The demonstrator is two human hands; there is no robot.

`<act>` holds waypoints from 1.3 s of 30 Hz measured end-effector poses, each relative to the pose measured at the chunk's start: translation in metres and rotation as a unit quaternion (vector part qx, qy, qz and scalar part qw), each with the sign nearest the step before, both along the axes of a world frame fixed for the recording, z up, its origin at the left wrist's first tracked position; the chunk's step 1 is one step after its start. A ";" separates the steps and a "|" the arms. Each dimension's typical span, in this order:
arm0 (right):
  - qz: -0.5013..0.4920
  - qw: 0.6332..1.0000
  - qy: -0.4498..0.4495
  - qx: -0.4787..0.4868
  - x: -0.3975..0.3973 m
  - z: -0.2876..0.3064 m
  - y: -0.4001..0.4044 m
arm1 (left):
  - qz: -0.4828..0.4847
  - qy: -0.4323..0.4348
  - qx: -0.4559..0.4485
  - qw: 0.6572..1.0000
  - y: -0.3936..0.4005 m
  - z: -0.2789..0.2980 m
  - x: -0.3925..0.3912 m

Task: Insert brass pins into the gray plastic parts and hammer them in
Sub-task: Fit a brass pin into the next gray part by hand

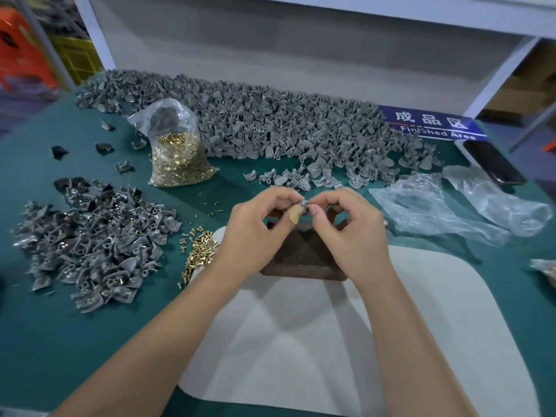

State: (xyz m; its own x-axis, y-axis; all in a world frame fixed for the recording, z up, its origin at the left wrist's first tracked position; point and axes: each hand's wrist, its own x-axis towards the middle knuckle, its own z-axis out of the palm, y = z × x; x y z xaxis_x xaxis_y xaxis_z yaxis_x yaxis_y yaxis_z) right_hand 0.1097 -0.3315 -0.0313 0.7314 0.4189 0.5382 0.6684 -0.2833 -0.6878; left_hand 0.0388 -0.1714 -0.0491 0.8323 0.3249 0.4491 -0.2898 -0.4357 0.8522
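- Your left hand (pixel 255 227) and right hand (pixel 346 224) meet over the dark wooden block (pixel 301 257) at the near centre of the green table (pixel 90 326), both curled tight, pinching one gray plastic part (pixel 301 203) between thumbs and forefingers.
- Your left thumb, wrapped in tan tape, presses the part from the near side; your right fingertips close on what looks like a brass pin (pixel 307 207) at the part's right end, though it is too small to be sure how far it is seated.
- The part looks light, stiff and thin-edged, so hold it by the thick boss around the hole, not the flared blade, which would likely twist out of your fingers.
- The pin is tiny, smooth and probably slippery; pinch it by the head and guide the shank straight, as it would skitter off if dropped.
- Loose pins (pixel 200 251) lie just left of your left wrist, and the main supply sits in a clear bag (pixel 177 152) further back on the left.
- Untouched parts form a long heap (pixel 270 124) across the far side; a pile of parts already showing brass (pixel 96 245) sits on the near left.
- Crumpled clear plastic (pixel 451 206) and a dark phone (pixel 490 161) lie to the right, beside a blue "Finished Area" sign (pixel 433 124).
- No hammer is in view; judging by the grip, you are at the inserting step, with the hammering to come on the block.
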 end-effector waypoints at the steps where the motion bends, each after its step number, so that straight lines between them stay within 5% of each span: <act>1: 0.000 1.000 0.002 0.002 -0.001 0.000 0.000 | -0.001 0.002 0.001 1.000 -0.001 0.000 0.000; 23: -0.039 0.991 -0.075 -0.107 -0.009 0.012 -0.003 | -0.002 -0.005 0.032 0.999 -0.003 -0.003 0.000; 34: -0.015 0.997 0.057 -0.050 -0.003 0.001 0.002 | -0.013 0.007 0.073 0.997 0.003 0.002 -0.002; 39: -0.027 0.996 0.084 0.004 -0.008 0.001 0.006 | -0.010 0.008 -0.007 1.000 0.000 0.005 -0.002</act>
State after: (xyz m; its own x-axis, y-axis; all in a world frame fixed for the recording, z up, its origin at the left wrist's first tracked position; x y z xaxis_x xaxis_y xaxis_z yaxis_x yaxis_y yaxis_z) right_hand 0.1016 -0.3258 -0.0307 0.8324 0.3736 0.4092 0.5278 -0.3096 -0.7909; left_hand 0.0370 -0.1719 -0.0445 0.8459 0.3132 0.4318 -0.2853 -0.4184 0.8623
